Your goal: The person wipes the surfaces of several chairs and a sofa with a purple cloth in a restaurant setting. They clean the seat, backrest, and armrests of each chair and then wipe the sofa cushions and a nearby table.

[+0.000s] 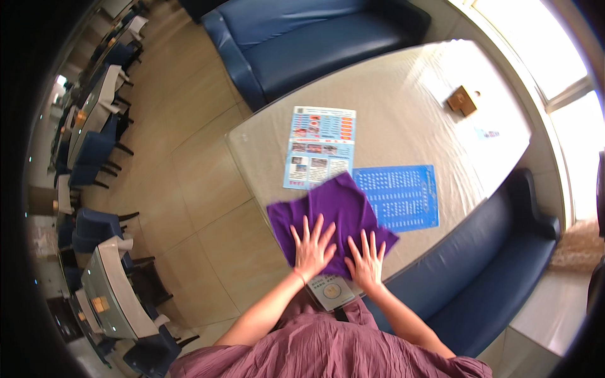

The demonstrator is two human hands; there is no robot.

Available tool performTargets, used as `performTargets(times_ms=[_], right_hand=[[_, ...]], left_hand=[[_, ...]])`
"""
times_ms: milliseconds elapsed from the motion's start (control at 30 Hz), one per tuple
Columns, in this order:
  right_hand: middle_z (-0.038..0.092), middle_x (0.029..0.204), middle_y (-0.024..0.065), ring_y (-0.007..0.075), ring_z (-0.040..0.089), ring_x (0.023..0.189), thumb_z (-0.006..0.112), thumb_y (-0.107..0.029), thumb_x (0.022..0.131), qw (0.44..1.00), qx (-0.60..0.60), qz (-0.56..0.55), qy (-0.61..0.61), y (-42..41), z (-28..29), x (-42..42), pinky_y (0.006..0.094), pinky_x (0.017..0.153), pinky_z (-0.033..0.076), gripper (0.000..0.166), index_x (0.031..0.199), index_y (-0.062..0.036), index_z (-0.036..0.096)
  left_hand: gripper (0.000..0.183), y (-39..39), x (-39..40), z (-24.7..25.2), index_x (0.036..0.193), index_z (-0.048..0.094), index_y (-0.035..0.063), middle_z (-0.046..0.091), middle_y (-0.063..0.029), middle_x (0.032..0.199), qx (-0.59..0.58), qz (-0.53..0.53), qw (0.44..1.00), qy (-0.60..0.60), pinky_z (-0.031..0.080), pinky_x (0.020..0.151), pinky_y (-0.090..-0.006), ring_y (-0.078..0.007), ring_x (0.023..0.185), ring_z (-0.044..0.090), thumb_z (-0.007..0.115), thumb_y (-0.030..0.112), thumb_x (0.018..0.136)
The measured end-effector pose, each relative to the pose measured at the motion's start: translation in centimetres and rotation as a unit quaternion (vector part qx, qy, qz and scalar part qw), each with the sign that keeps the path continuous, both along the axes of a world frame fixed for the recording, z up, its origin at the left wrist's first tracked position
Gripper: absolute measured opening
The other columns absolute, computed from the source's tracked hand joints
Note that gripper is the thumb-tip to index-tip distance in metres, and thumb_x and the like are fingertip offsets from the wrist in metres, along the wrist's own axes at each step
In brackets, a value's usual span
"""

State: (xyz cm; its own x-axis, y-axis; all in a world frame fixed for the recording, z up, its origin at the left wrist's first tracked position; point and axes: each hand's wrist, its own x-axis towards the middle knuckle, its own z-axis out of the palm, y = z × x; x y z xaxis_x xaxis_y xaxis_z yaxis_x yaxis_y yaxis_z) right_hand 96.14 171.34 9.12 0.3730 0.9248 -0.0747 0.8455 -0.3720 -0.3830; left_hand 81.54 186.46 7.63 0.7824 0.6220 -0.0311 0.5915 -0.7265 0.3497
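Note:
A purple cloth (341, 198) lies spread and slightly wrinkled over the near corner of the table (401, 118), which has a clear cover. My left hand (313, 248) rests flat on the cloth's left part, fingers fanned out. On the lower right part lies my right hand (366, 262), palm down with its fingers apart. The cloth's upper edge overlaps the foot of a printed leaflet (319, 146). To its right, it covers part of a blue printed sheet (404, 198). Below the cloth, between my wrists, shows a pale card (332, 293) bearing writing.
A small brown box (462, 100) stands on the table's far right, near the bright window (534, 38). One blue sofa (302, 56) borders the far side, another (458, 279) the right. Tiled floor (212, 198) runs along the left, with more tables and blue chairs (94, 146) beyond.

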Motion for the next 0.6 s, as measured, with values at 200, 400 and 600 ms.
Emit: performTargets(times_ms=[200, 400, 600], right_hand=[[0.036, 0.163, 0.0165, 0.0460, 0.026, 0.153, 0.075, -0.041, 0.088, 0.997, -0.034, 0.064, 0.018, 0.8, 0.6, -3.2, 0.0745, 0.117, 0.016, 0.068, 0.151, -0.0290, 0.052], [0.038, 0.164, 0.0124, 0.0413, 0.030, 0.153, 0.067, -0.041, 0.095, 0.991, 0.054, 0.122, -0.020, 18.3, -1.8, 0.3, 0.0664, 0.122, 0.017, 0.063, 0.153, -0.0256, 0.049], [0.037, 0.164, 0.0085, 0.0366, 0.027, 0.154, 0.062, -0.042, 0.098, 0.988, 0.098, 0.106, -0.063, 32.4, -2.8, 3.7, 0.0675, 0.121, 0.021, 0.058, 0.153, -0.0276, 0.049]], left_hand=[[0.069, 0.3, -3.6, 1.2, 0.157, 0.043, 0.0392, 0.019, -0.0144, 0.172, -0.057, 0.067, 0.996, 0.025, 0.010, 0.117, -0.0775, -0.0525, 0.154, 0.016, 0.063, 0.052, 0.093], [0.063, 15.7, -0.5, -0.5, 0.153, 0.050, 0.0308, 0.031, -0.0135, 0.167, 0.057, 0.126, 0.990, -0.037, 0.017, 0.119, -0.0732, -0.0486, 0.154, 0.021, 0.063, 0.045, 0.094], [0.059, 31.8, 2.6, -1.9, 0.151, 0.053, 0.0337, 0.033, -0.0096, 0.167, 0.147, 0.072, 0.985, -0.050, 0.020, 0.118, -0.0731, -0.0449, 0.154, 0.023, 0.063, 0.050, 0.095]])
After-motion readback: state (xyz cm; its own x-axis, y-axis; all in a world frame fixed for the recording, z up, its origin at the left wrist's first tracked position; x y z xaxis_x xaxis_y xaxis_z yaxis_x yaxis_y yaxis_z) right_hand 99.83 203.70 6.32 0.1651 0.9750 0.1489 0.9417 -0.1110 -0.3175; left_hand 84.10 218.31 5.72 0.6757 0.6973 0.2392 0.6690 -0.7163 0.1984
